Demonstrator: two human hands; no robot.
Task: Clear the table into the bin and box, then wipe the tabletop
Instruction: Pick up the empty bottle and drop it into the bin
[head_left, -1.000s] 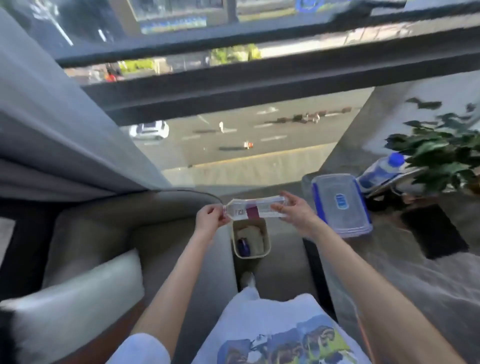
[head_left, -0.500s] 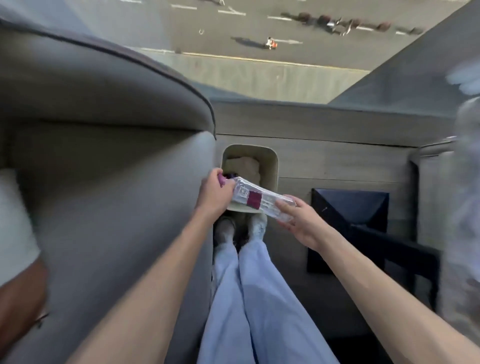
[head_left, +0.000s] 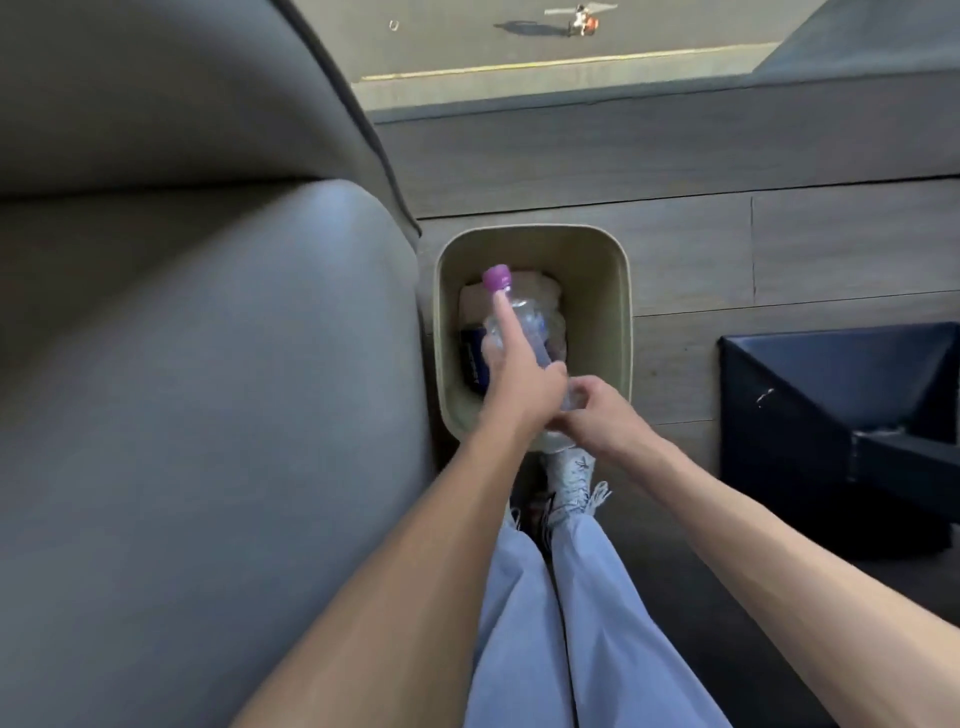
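Observation:
A crushed clear plastic bottle (head_left: 525, 318) with a purple cap points cap-first down into the beige bin (head_left: 597, 312) on the floor. My left hand (head_left: 524, 389) grips the bottle's middle, with the index finger stretched along it toward the cap. My right hand (head_left: 597, 423) pinches the bottle's bottom end above the bin's near rim. The bin holds a pale crumpled wad (head_left: 535, 286) and a dark blue item (head_left: 474, 358), both partly hidden by the bottle.
A grey sofa (head_left: 208, 364) fills the left side, its arm touching the bin. A dark blue piece of furniture (head_left: 831, 405) stands on the wooden floor at the right. My legs and shoes are just behind the bin. A window is beyond it.
The bottle has turned from lying crosswise above the bin to pointing cap-first into it. Both hands have dropped closer to the bin's opening, and my view has tilted further down.

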